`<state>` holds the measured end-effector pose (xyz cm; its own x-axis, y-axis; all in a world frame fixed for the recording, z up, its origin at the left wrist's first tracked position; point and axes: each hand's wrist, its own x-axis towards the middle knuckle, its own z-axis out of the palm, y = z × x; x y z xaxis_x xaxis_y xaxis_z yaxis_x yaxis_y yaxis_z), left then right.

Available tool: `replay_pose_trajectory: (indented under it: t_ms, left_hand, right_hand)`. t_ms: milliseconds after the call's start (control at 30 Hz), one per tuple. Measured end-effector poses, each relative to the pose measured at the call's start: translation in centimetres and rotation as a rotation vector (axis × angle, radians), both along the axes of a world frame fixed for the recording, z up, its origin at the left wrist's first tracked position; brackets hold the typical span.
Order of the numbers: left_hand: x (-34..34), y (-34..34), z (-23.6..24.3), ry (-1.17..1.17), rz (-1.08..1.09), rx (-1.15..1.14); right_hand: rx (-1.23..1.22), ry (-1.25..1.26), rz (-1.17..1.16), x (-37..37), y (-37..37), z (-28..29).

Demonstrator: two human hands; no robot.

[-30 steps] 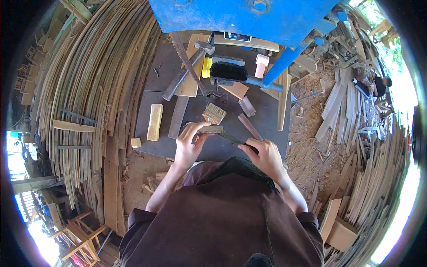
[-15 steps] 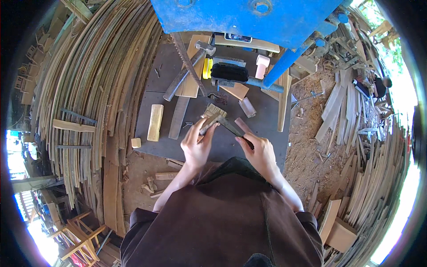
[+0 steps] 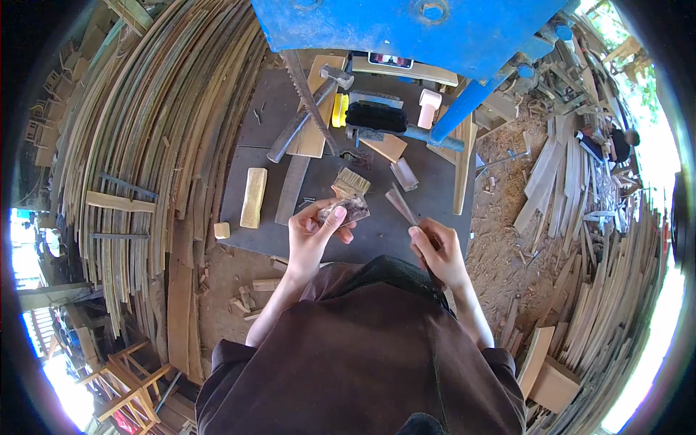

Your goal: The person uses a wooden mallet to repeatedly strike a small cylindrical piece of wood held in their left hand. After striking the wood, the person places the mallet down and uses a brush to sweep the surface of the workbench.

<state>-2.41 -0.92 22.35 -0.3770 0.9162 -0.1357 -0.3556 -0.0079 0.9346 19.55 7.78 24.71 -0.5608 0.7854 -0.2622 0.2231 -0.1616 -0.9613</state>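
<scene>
Fingers of left hand [image 3: 313, 235] pinched narrow on small brush [image 3: 350, 196]; right hand [image 3: 437, 250] curled round thin wood strip [image 3: 403, 206].

Left to right: brush handle sits under left thumb and fingertips, bristles pointing away, above the dark board [image 3: 261, 123]. Strip juts up just beyond right fingers. Risk, as judged: light pinch grip could let brush slip; splintered strip edge could nick right fingers.

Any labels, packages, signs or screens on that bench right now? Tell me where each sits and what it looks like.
Small screen or plate: far edge of the dark bench top, under the blue machine; flat dark rectangle with pale and reddish patches, too small to make out.
No packages or signs show.
</scene>
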Motion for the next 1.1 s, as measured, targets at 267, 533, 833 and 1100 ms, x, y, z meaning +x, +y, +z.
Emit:
replay_pose_trajectory:
  t_ms: [267,533,833,1100]
  left_hand:
    - [1.3,-0.1,1.4,-0.032,-0.124,0.062]
    - [1.6,-0.6,0.8,0.254,-0.182,0.136]
    - [1.8,-0.7,0.0,0.416,-0.156,0.065]
    - [1.4,-0.1,-0.3,0.437,-0.026,0.068]
  right_hand:
    - [0.261,-0.001,0.085,-1.2,-0.4,2.4]
    - [0.441,0.065,0.064,-2.7,-0.3,1.2]
    - [0.55,-0.07,0.078,-2.0,-0.1,0.8]
    - [0.49,-0.102,0.078,-1.5,0.1,0.8]
